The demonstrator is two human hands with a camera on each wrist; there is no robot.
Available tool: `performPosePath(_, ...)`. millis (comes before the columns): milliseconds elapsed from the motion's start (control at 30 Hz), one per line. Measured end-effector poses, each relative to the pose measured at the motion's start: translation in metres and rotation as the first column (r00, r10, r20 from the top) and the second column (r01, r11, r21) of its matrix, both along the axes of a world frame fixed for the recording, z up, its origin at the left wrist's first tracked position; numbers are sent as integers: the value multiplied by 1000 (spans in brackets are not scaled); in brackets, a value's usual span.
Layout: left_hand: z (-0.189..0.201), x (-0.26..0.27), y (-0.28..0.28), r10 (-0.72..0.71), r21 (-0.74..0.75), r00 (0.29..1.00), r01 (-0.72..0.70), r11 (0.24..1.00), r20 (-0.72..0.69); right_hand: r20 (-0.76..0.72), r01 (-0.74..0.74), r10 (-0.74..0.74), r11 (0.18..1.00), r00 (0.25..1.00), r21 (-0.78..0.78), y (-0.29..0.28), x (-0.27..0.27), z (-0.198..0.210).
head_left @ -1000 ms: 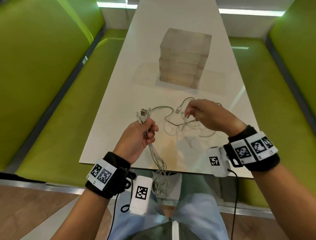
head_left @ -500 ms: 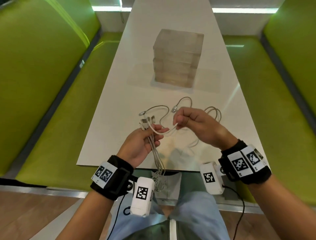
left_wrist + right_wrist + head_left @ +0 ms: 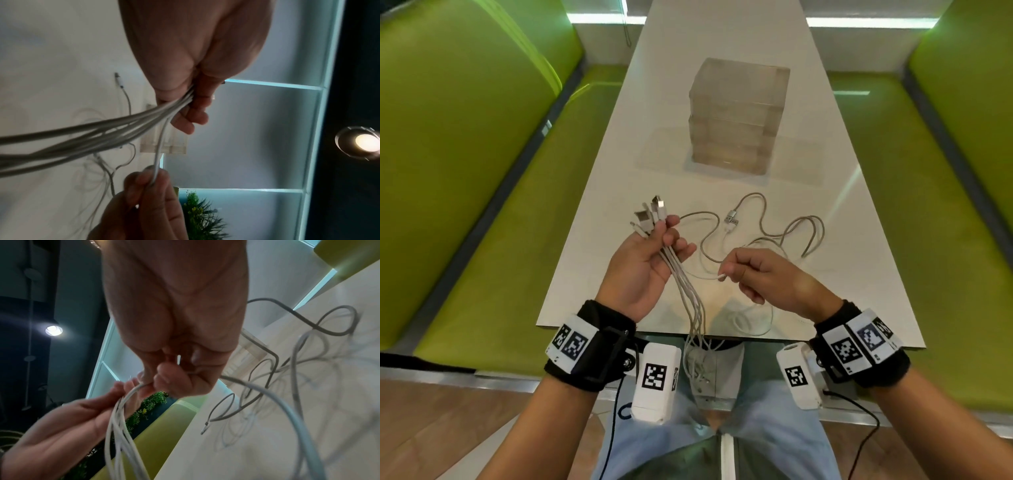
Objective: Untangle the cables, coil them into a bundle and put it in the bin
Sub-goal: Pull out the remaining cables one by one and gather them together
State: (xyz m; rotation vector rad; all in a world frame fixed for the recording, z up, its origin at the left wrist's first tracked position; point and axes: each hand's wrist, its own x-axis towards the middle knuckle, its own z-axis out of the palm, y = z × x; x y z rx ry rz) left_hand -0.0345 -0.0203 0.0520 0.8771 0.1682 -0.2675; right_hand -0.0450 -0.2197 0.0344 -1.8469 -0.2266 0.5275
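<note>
Bare forearms end in black wristbands [image 3: 590, 356] carrying white tags printed with black square codes; a white camera unit [image 3: 655, 383], also coded, hangs under each wrist, trailing thin black cable [image 3: 613, 425]; pale blue trousers [image 3: 774, 442] below.

Bright overhead light, glare on the table [image 3: 722, 51]; wrist views blurred.
</note>
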Motion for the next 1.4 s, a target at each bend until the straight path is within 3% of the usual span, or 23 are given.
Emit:
performPosePath(100,17,7,1,-9,23,994,6,1000,107,-49,-158,157,987,986,-35,1,-3,1)
performPosePath(200,30,11,9,9,15,988,-11,1000,152,-75,-200,196,979,978,-44,-1,-3,0)
performPosePath(367,35,15,34,126,-2,977,-128,992,172,-78,-141,132,981,988,-133,-19,1,-10)
performPosePath(533,28,14,42,156,96,976,-171,981,149,54,18,-14,996,998,-87,-32,4,-5)
performPosePath(700,10,1,5,-75,333,991,34,942,111,114,171,-193,968,975,183,-7,5,28)
performPosePath(800,7,-10,-18,-270,471,955,182,863,126,279,264,-283,959,918,104,14,8,37)
performPosePath(867,7,-16,-28,-326,552,929,182,814,174,355,309,-323,946,877,97,23,7,39)
performPosePath(967,5,-15,-30,-206,569,962,68,819,181,298,301,-335,941,894,154,26,5,42)
performPosePath(1067,7,-4,-14,46,443,990,-102,891,136,226,110,-105,994,969,-10,17,2,38)
performPosePath(1133,11,6,3,200,333,975,-223,916,101,172,-25,45,993,984,-118,8,0,28)
performPosePath(1233,13,17,30,404,249,913,-403,881,52,75,-74,84,989,994,-128,-7,-4,15)
performPosePath(1300,11,20,41,466,204,884,-463,863,31,47,-76,79,994,996,-81,-13,-7,12)
performPosePath(1400,6,18,35,425,277,904,-422,863,53,58,-205,215,969,975,-136,-9,-7,16)
